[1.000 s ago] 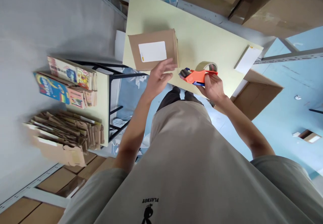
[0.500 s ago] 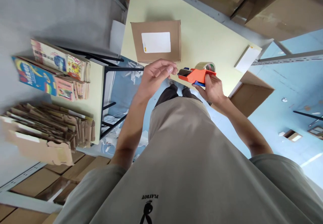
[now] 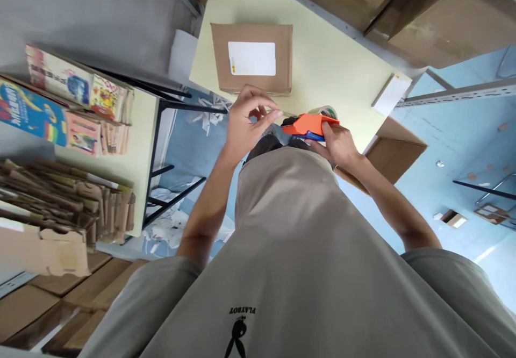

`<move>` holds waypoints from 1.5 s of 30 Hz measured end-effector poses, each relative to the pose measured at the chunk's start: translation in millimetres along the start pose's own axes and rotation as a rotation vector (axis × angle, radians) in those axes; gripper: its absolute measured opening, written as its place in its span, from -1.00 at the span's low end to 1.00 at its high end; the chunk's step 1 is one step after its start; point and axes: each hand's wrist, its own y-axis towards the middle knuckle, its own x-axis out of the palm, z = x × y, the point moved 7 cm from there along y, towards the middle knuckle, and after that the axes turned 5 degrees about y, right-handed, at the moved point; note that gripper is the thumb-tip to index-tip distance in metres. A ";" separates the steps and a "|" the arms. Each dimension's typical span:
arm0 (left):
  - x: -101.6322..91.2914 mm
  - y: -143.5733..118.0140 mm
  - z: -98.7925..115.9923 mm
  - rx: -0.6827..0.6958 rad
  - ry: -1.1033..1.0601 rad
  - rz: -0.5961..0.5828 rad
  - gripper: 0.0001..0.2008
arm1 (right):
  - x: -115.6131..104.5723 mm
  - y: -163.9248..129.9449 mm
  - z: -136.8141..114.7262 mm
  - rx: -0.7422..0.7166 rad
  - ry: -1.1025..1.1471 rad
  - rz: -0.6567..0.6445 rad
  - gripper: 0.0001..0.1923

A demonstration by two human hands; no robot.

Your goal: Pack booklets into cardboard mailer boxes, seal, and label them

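Orange tape dispenser [image 3: 309,125], nearer than box [image 3: 253,59] and rightward, was gripped at rear by right hand [image 3: 339,144] (likely light, stiff, best held there). Left hand [image 3: 248,122] nearly pinched; couldn't tell if holding anything.

Pale table [image 3: 342,67], labelled brown carton [image 3: 253,59] on top, white box [image 3: 392,94] at edge

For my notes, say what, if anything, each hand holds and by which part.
Right hand: the tape dispenser, by its back end. Left hand: cannot be told.
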 end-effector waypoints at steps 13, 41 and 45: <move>5.6 -71.5 -182.0 -0.423 -0.123 0.209 -0.52 | 64.4 57.1 -30.4 0.037 -0.129 -0.522 -0.28; -1.1 -29.2 -287.9 -0.554 -0.236 0.558 -0.50 | 105.6 129.7 -10.0 0.232 -0.214 -0.317 -0.07; 4.5 -23.2 -289.3 -0.576 -0.160 0.567 -0.61 | 113.1 141.5 -3.5 0.249 -0.202 -0.340 -0.07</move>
